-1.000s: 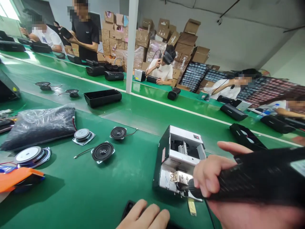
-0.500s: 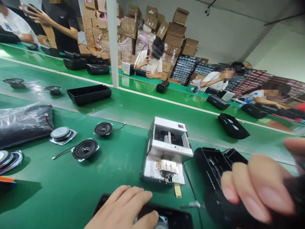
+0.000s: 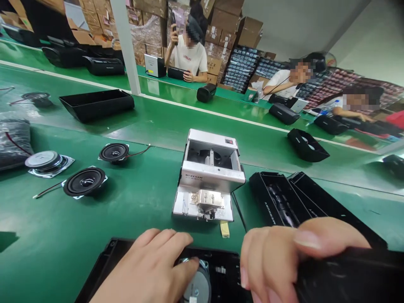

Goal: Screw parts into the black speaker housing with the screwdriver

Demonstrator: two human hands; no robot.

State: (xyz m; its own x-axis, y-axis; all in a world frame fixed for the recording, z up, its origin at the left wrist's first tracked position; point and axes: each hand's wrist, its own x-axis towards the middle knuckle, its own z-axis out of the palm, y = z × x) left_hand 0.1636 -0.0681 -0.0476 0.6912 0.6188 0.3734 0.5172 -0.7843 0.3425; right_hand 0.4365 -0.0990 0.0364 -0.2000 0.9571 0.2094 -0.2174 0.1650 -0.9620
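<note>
"Steadying the casing (image 3: 221,254): which grip is seemingly doing that, and where is the casing lying?"

"It is lying open side up on the surface (image 3: 139,206), on the near side of the silver-and-black machine (image 3: 205,174) and apart from it. The left grip (image 3: 151,269) is resting spread over it, fingers extended, not clasping around anything; the thumb is overlapping the edge of a speaker driver (image 3: 199,287) showing inside."

"What is the right grip (image 3: 274,261) holding?"

"It is holding a black object (image 3: 350,277) with curled fingers, near the casing's right end. The frame edge is cutting that object off, so its kind is not showing, and neither is any contact with the casing."

"What are you advising for good handling?"

"I am recommending firm, even pressure on the casing's rim, so that it is not sliding or rocking. The thumb is best bearing lightly near the driver."
</note>
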